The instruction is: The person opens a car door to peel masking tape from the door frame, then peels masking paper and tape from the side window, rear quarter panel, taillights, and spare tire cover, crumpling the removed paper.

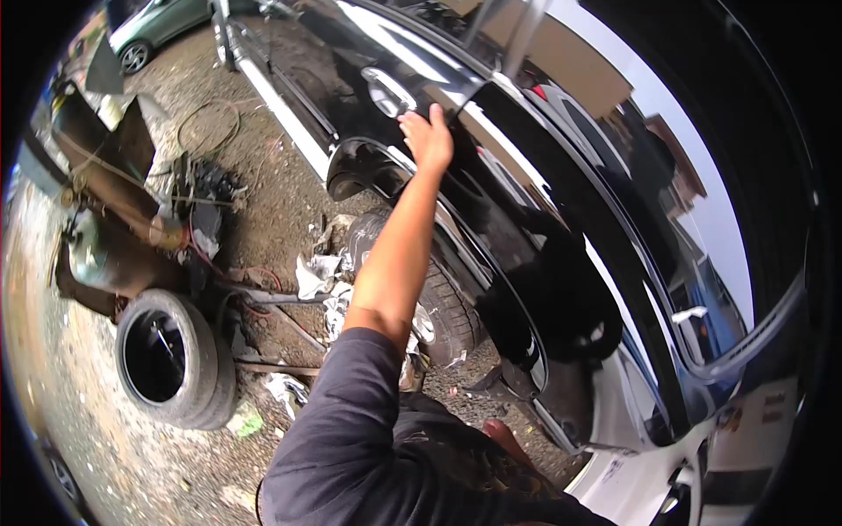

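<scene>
My left hand (pixel 427 140) is stretched out to the side of a black car (pixel 526 289). It is open, the thumb apart from the fingers, and seems to lie against the glossy door panel. The fingertips are at the lower end of a shiny door handle (pixel 388 93); whether they touch it I cannot tell. The palm is hidden. My right hand is not in view. A small patch of skin shows beyond my dark shirt (pixel 342 421), too little to say what it belongs to.
A wheel (pixel 447 307) stands by the car, behind my forearm. Loose tyres (pixel 162 351) lie on the gravel at left, near large gas cylinders (pixel 114 254). Hoses, metal bars and crumpled white scraps (pixel 320 276) litter the ground. A green car (pixel 162 31) is parked farther off.
</scene>
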`<state>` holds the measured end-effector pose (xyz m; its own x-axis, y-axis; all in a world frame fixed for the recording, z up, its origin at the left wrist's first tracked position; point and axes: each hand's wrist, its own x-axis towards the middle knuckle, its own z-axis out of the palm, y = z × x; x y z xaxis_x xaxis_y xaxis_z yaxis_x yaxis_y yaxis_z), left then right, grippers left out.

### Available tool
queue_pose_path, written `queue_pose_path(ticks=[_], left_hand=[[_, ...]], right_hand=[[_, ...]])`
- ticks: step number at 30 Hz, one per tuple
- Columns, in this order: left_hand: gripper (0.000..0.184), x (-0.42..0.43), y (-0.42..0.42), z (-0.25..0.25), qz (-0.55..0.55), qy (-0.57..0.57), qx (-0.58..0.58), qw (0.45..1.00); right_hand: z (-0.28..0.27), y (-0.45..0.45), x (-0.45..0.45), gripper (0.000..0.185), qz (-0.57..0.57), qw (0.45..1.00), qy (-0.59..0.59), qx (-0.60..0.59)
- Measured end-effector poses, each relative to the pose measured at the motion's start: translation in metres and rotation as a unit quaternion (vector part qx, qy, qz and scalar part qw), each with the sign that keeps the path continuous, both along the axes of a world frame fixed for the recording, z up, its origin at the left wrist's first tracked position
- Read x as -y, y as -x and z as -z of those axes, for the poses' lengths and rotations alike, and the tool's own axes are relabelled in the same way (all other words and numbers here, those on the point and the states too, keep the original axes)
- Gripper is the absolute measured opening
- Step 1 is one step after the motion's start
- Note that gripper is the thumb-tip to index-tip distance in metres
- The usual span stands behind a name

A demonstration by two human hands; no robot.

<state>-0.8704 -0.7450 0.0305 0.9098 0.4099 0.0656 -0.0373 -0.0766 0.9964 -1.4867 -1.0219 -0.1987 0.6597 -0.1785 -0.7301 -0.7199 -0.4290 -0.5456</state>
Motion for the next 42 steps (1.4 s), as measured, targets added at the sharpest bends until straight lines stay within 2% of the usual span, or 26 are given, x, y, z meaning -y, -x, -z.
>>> queue_pose_path(ticks=[2, 4, 6, 7, 8, 9, 10, 11, 12, 13, 14, 15, 17, 19, 20, 21, 22, 24, 26, 28, 29, 32, 33, 37, 38, 42], left_hand=[[0.088, 0.004, 0.011, -0.008, 0.019, -0.024, -0.016, 0.999], [0.090, 0.019, 0.045, -0.009, 0.069, -0.114, 0.047, 0.990], [0.088, 0.022, 0.092, -0.008, 0.167, -0.132, 0.117, 0.970], [0.084, 0.020, 0.119, -0.011, 0.216, -0.124, 0.131, 0.959], [0.081, 0.020, 0.144, -0.015, 0.267, -0.116, 0.146, 0.946], [0.076, 0.022, 0.168, -0.016, 0.270, -0.123, 0.164, 0.941], [0.071, 0.024, 0.190, -0.017, 0.273, -0.128, 0.183, 0.936], [0.067, 0.024, 0.214, -0.021, 0.302, -0.136, 0.192, 0.924], [0.064, 0.021, 0.237, -0.023, 0.329, -0.145, 0.199, 0.912], [0.057, 0.022, 0.258, -0.022, 0.346, -0.144, 0.212, 0.903], [0.051, 0.024, 0.280, -0.016, 0.369, -0.117, 0.219, 0.896], [0.045, 0.022, 0.301, -0.007, 0.385, -0.165, 0.261, 0.870], [0.037, 0.014, 0.352, 0.023, 0.458, -0.185, 0.261, 0.830], [0.035, 0.000, 0.401, 0.056, 0.561, -0.174, 0.127, 0.799], [0.033, -0.012, 0.420, 0.068, 0.609, -0.183, 0.053, 0.770], [0.031, -0.020, 0.439, 0.098, 0.606, -0.206, 0.053, 0.766], [0.035, -0.030, 0.453, 0.102, 0.623, -0.222, 0.046, 0.748], [0.033, -0.049, 0.478, 0.124, 0.601, -0.236, -0.003, 0.764], [0.033, -0.060, 0.491, 0.119, 0.581, -0.178, -0.083, 0.790], [0.032, -0.063, 0.497, 0.117, 0.547, -0.230, -0.088, 0.800], [0.032, -0.060, 0.501, 0.116, 0.529, -0.253, -0.090, 0.805], [0.032, -0.044, 0.513, 0.129, 0.506, -0.203, -0.065, 0.836], [0.031, -0.034, 0.519, 0.125, 0.494, -0.216, -0.053, 0.840], [0.029, 0.010, 0.549, 0.112, 0.517, -0.251, -0.030, 0.818], [0.029, 0.022, 0.560, 0.092, 0.526, -0.281, -0.018, 0.803], [0.029, 0.038, 0.591, 0.096, 0.524, -0.281, -0.015, 0.804]], right_hand=[[0.020, 0.008, -0.007, 0.043, 0.066, 0.997, -0.031, 0.027], [0.035, 0.014, -0.019, 0.040, -0.032, 0.997, 0.036, 0.066], [0.046, 0.029, -0.032, 0.037, -0.124, 0.982, 0.109, 0.095], [0.064, 0.036, -0.038, 0.034, -0.098, 0.985, 0.096, 0.105], [0.060, 0.035, -0.045, 0.034, -0.145, 0.973, 0.106, 0.146], [0.049, 0.025, -0.049, 0.033, -0.191, 0.957, 0.119, 0.186], [0.015, 0.005, -0.058, 0.031, -0.146, 0.976, 0.059, 0.148], [0.027, -0.001, -0.049, 0.027, -0.170, 0.949, 0.077, 0.253], [-0.009, -0.016, -0.059, 0.022, -0.080, 0.944, 0.110, 0.302], [-0.006, -0.027, -0.042, 0.028, -0.063, 0.955, 0.087, 0.275], [-0.074, -0.042, -0.057, 0.029, 0.032, 0.934, 0.125, 0.333], [-0.101, -0.059, -0.048, 0.027, 0.102, 0.925, 0.102, 0.350], [-0.213, -0.085, -0.035, 0.024, 0.081, 0.866, 0.199, 0.452], [-0.299, -0.101, -0.007, 0.021, 0.031, 0.763, 0.339, 0.550], [-0.327, -0.105, 0.008, 0.018, 0.041, 0.722, 0.372, 0.582], [-0.352, -0.110, 0.027, 0.017, 0.039, 0.678, 0.432, 0.593], [-0.374, -0.117, 0.047, 0.016, 0.035, 0.631, 0.489, 0.601], [-0.408, -0.131, 0.084, 0.021, 0.011, 0.576, 0.553, 0.602], [-0.437, -0.142, 0.102, 0.029, -0.064, 0.563, 0.605, 0.559], [-0.454, -0.149, 0.115, 0.039, -0.219, 0.505, 0.645, 0.531], [-0.455, -0.154, 0.119, 0.036, -0.258, 0.495, 0.645, 0.522], [-0.466, -0.152, 0.130, 0.027, -0.330, 0.526, 0.622, 0.477], [-0.465, -0.152, 0.136, 0.017, -0.338, 0.513, 0.628, 0.478], [-0.473, -0.153, 0.148, 0.010, -0.378, 0.475, 0.657, 0.447], [-0.472, -0.155, 0.152, 0.009, -0.386, 0.470, 0.648, 0.458], [-0.478, -0.163, 0.165, 0.007, -0.415, 0.452, 0.627, 0.481]])
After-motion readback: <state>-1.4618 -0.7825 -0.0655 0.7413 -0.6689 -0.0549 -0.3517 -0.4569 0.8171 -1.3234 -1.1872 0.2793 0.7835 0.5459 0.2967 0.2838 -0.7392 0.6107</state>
